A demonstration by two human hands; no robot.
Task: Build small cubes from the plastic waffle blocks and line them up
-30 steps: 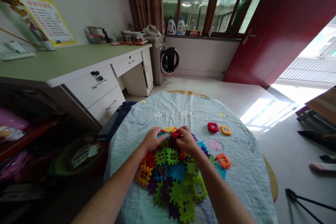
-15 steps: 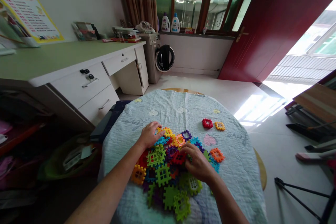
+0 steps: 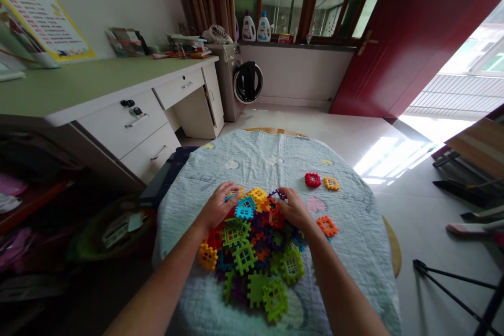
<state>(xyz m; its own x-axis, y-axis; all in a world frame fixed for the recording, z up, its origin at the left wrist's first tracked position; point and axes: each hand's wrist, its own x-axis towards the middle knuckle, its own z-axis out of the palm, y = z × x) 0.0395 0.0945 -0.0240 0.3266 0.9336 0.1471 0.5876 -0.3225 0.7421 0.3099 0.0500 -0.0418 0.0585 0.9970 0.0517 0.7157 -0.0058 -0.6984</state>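
Observation:
A heap of colourful plastic interlocking building tiles, with several green tiles (image 3: 244, 257) in front, lies on the cloth-covered round table (image 3: 252, 152). My left hand (image 3: 218, 206) is at the heap's far left, fingers stretched over its edge beside a light blue tile (image 3: 244, 208) and a yellow tile (image 3: 258, 195). At the far right of the heap is my right hand (image 3: 294, 209), its fingers apart and touching a purple tile (image 3: 276, 194), near a red tile (image 3: 275, 218). The fingertips are partly hidden among the tiles.
Off to the right of the heap lie a red tile block (image 3: 313, 180), a yellow one (image 3: 331, 184) and an orange tile (image 3: 327, 226). A desk (image 3: 118, 84) stands at the left, and black tripod-like legs (image 3: 452, 278) stand on the floor at the right.
My right hand has moved away from me, from the heap's middle to its far right edge. A light blue tile now shows more fully on top by my left hand.

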